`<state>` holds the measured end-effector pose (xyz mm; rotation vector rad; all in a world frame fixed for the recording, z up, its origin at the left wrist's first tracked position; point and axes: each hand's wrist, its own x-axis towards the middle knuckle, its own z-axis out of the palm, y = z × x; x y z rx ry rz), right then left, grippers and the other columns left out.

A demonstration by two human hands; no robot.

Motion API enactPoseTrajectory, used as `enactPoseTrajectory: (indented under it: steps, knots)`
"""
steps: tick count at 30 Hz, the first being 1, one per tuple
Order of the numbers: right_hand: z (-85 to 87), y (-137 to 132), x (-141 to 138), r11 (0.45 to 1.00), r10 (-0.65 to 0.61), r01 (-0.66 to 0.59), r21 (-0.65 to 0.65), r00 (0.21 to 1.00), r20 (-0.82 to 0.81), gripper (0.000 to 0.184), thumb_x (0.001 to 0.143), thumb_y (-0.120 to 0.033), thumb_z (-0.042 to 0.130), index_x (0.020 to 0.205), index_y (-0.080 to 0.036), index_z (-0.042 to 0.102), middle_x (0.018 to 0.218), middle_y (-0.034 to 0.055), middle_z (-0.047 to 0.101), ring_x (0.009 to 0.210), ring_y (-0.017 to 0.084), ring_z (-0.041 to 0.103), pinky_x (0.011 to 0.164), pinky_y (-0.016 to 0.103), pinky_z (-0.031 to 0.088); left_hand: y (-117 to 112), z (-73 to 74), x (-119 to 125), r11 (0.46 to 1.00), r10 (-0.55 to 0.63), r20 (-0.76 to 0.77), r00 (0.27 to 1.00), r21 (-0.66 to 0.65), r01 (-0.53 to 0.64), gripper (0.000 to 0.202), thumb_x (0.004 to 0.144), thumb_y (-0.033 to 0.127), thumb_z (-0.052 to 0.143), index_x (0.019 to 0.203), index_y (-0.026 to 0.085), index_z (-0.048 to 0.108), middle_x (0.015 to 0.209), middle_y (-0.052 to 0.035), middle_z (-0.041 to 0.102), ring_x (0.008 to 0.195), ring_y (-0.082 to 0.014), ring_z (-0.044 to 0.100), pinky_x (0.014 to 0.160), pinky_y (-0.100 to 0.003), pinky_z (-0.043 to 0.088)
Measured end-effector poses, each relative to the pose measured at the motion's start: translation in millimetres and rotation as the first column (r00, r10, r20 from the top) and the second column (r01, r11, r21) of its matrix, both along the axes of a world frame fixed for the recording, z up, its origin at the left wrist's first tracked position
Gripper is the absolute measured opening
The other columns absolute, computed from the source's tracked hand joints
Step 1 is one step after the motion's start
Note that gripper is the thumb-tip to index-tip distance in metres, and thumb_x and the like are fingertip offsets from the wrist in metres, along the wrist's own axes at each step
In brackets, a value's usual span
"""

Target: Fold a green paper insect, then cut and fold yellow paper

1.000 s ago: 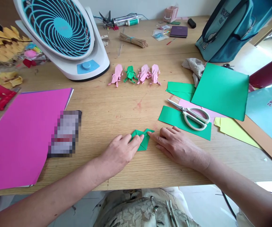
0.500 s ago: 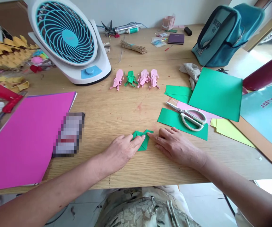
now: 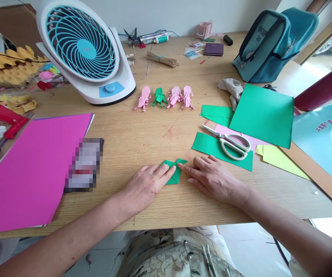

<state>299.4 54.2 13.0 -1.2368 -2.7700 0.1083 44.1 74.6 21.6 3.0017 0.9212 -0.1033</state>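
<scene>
A small piece of folded green origami paper [image 3: 171, 177] lies near the table's front edge, creased into angled flaps with a point at its upper right. My left hand [image 3: 146, 184] holds it down from the left, thumb and index finger pressed on top and covering part of it. From the right, my right hand [image 3: 213, 177] reaches in; its outstretched index fingertip touches the upper right flap, the thumb stands apart below, and the other fingers are bent. Just beyond, white-handled scissors [image 3: 235, 148] rest across a green paper strip [image 3: 204, 143].
Three pink paper frogs [image 3: 144, 96] and a green one [image 3: 159, 97] stand in a row. A fan [image 3: 86, 50] is behind at left, above magenta sheets [image 3: 33, 165] and a blurred-out object [image 3: 85, 165]. Green square paper [image 3: 262, 113] and a teal bag [image 3: 269, 50] are at right.
My right index fingertip has shifted slightly left on the upper right flap. My left hand keeps its place on the paper. The whole view has tilted a little.
</scene>
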Motion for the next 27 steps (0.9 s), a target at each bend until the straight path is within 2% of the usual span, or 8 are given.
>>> enactPoseTrajectory:
  steps: [4, 10, 14, 17, 21, 24, 27]
  knots:
    - [-0.9, -2, -1, 0.998, -0.045, 0.043, -0.056, 0.998, -0.04, 0.044, 0.104, -0.034, 0.038, 0.143, -0.018, 0.05, 0.093, 0.0074, 0.056, 0.084, 0.022, 0.053, 0.076, 0.037, 0.034, -1, 0.0, 0, 1.0, 0.024, 0.021, 0.999, -0.019, -0.024, 0.057, 0.09, -0.002, 0.038, 0.143, 0.016, 0.045, 0.123, -0.0113, 0.062, 0.111, -0.0228, 0.06, 0.091, -0.038, 0.052]
    - [-8.5, -5, -1, 0.985, -0.171, 0.167, -0.039, 0.974, -0.146, 0.038, 0.102, -0.029, 0.042, 0.135, -0.016, 0.054, 0.094, 0.009, 0.057, 0.088, 0.024, 0.056, 0.078, 0.038, 0.041, -3, -8.6, -4, 0.999, 0.047, 0.076, 0.996, -0.01, -0.046, 0.062, 0.088, -0.003, 0.039, 0.145, 0.018, 0.044, 0.121, -0.01, 0.062, 0.104, -0.0224, 0.059, 0.089, -0.038, 0.051]
    - [-2.8, 0, -10, 0.95, -0.307, 0.27, -0.156, 0.897, -0.318, 0.029, 0.101, -0.03, 0.044, 0.124, -0.018, 0.057, 0.105, 0.0106, 0.059, 0.093, 0.023, 0.061, 0.081, 0.038, 0.047, -3, -19.4, -11, 0.999, 0.036, 0.191, 0.981, 0.032, -0.043, 0.063, 0.089, -0.003, 0.036, 0.148, 0.019, 0.04, 0.122, -0.0103, 0.06, 0.096, -0.0212, 0.058, 0.087, -0.038, 0.052]
    - [1.3, 9, -20, 0.914, -0.393, 0.311, -0.259, 0.835, -0.385, 0.024, 0.098, -0.034, 0.051, 0.115, -0.019, 0.061, 0.101, 0.008, 0.059, 0.085, 0.02, 0.062, 0.075, 0.034, 0.05, -4, -21.5, -13, 0.997, 0.036, 0.277, 0.96, 0.055, -0.053, 0.058, 0.092, 0.001, 0.035, 0.148, 0.016, 0.038, 0.123, -0.0118, 0.059, 0.1, -0.0224, 0.057, 0.09, -0.04, 0.051]
    - [-2.4, 16, -24, 0.897, -0.423, 0.3, -0.324, 0.794, -0.437, 0.017, 0.09, -0.028, 0.061, 0.106, -0.021, 0.062, 0.092, 0.0035, 0.059, 0.075, 0.017, 0.059, 0.066, 0.029, 0.048, -5, -15.8, -10, 0.988, 0.156, 0.414, 0.897, -0.086, -0.132, 0.039, 0.097, 0.016, 0.044, 0.136, 0.015, 0.049, 0.117, -0.0106, 0.059, 0.104, -0.022, 0.058, 0.092, -0.038, 0.051]
    - [-5.7, 14, -23, 0.903, -0.415, 0.272, -0.332, 0.748, -0.518, 0.015, 0.088, -0.022, 0.059, 0.103, -0.022, 0.06, 0.089, 0.002, 0.058, 0.07, 0.015, 0.057, 0.063, 0.028, 0.046, -3, -10.4, -1, 0.96, 0.265, 0.476, 0.838, -0.211, -0.183, 0.028, 0.097, 0.024, 0.05, 0.124, 0.019, 0.055, 0.112, -0.0077, 0.059, 0.1, -0.0205, 0.06, 0.088, -0.036, 0.052]
    - [-3.9, 10, -21, 0.923, -0.368, 0.232, -0.306, 0.765, -0.529, 0.017, 0.087, -0.014, 0.054, 0.1, -0.021, 0.061, 0.091, 0.0025, 0.057, 0.068, 0.014, 0.054, 0.062, 0.027, 0.045, 0, -7.3, 9, 0.942, 0.312, 0.505, 0.805, -0.277, -0.192, 0.019, 0.095, 0.025, 0.054, 0.113, 0.02, 0.058, 0.107, -0.0062, 0.059, 0.098, -0.02, 0.061, 0.086, -0.034, 0.051]
